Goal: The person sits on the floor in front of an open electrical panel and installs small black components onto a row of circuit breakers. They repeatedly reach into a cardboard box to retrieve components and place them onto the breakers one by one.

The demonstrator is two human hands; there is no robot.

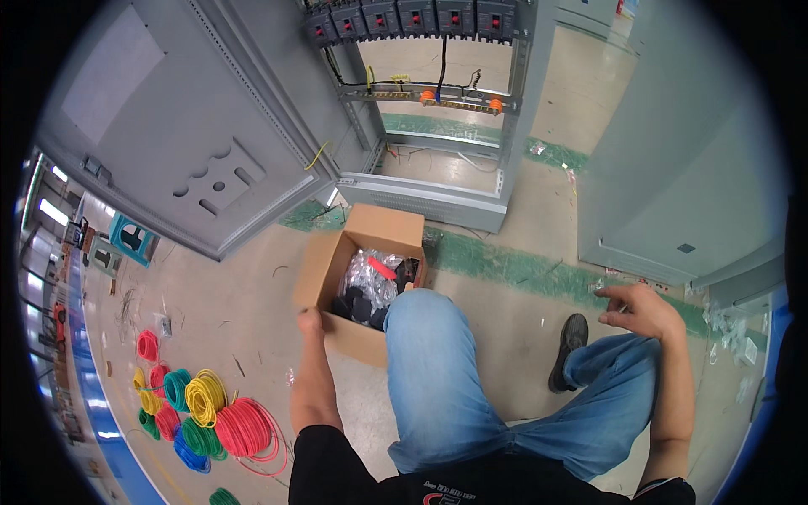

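Observation:
An open cardboard box stands on the floor in front of me, its flaps spread. Clear plastic bags, black parts and a red piece lie inside it. My left hand grips the box at its near left corner; most of its fingers are hidden behind the cardboard. Held above my right knee, my right hand is empty, with its fingers apart. My left knee covers part of the box's right side.
Ahead stands a grey metal cabinet frame with a row of circuit breakers. Its door swings out at left. Several coloured wire coils lie at lower left. Another grey cabinet is at right, near scattered plastic scraps.

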